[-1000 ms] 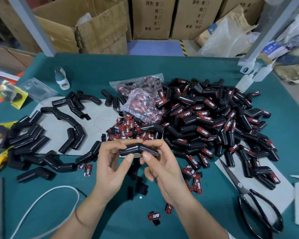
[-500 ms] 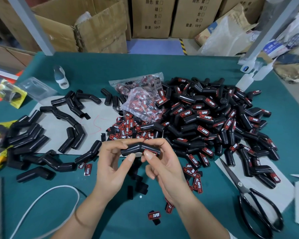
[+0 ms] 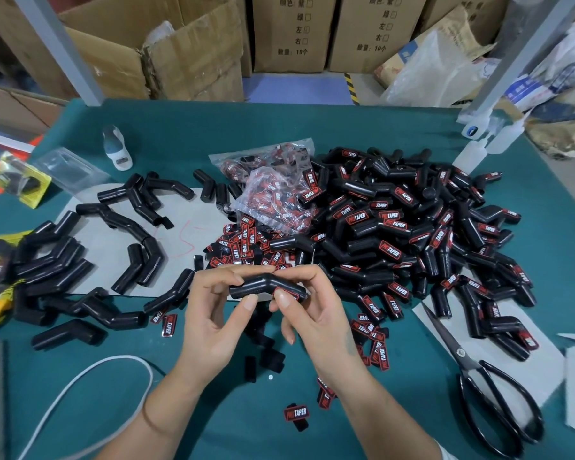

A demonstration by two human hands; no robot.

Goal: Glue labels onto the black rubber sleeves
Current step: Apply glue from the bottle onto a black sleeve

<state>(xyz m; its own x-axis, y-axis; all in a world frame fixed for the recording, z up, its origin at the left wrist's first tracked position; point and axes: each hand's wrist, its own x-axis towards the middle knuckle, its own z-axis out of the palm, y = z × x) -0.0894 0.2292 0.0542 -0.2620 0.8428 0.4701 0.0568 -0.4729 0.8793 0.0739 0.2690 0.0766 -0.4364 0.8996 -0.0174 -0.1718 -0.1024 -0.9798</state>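
Observation:
Both hands hold one bent black rubber sleeve point(image 3: 263, 287) above the green table point(image 3: 312, 127). My left hand point(image 3: 213, 313) pinches its left end between thumb and fingers. My right hand point(image 3: 309, 313) pinches its right end, thumb pressing on a red-edged label there. A large pile of labelled sleeves point(image 3: 412, 234) lies to the right. Unlabelled sleeves point(image 3: 54, 267) lie at the left on a grey sheet. Loose red-and-black labels point(image 3: 243, 244) are heaped just beyond the hands, by clear bags of labels point(image 3: 273, 190).
Black scissors point(image 3: 488, 390) lie at the right front on white paper. A small glue bottle point(image 3: 117, 151) stands at the back left, clear bottles point(image 3: 472, 154) at the back right. A white cord point(image 3: 80, 380) curves at the left front. Cardboard boxes stand beyond the table.
The hands and the sleeve stay in nearly the same place; the fingers shift slightly on the sleeve. Nothing was picked up or let go.

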